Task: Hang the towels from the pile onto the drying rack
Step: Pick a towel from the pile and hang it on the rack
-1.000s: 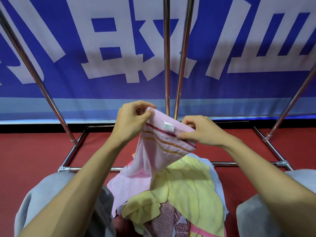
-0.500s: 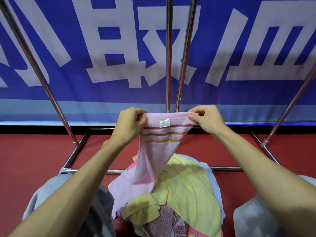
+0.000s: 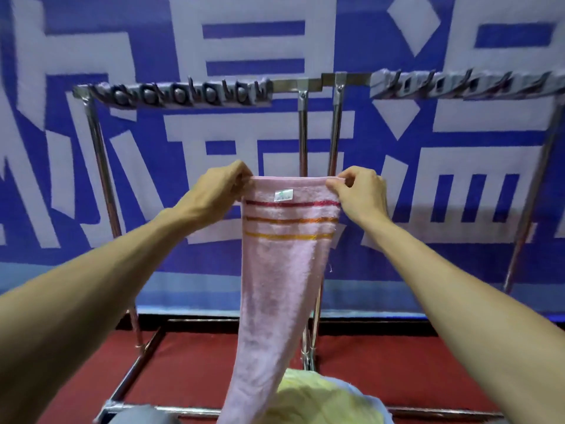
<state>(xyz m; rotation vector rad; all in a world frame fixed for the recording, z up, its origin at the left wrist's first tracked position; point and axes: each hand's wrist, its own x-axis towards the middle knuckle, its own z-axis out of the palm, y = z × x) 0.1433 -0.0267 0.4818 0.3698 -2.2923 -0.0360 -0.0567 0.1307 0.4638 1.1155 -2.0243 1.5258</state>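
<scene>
Left hand [image 3: 220,191] and right hand [image 3: 360,194] each pinched a top corner of the pink towel [image 3: 284,270]. Its edge was taut between them and its long axis hung down towards the pile [image 3: 321,399]. The drying rack [image 3: 305,85] bar lay above and beyond both hands, about equally near; its fittings were blurred, possibly clips.

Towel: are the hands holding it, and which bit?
Yes. The left hand and right hand pinch the towel by its two top corners.
</scene>
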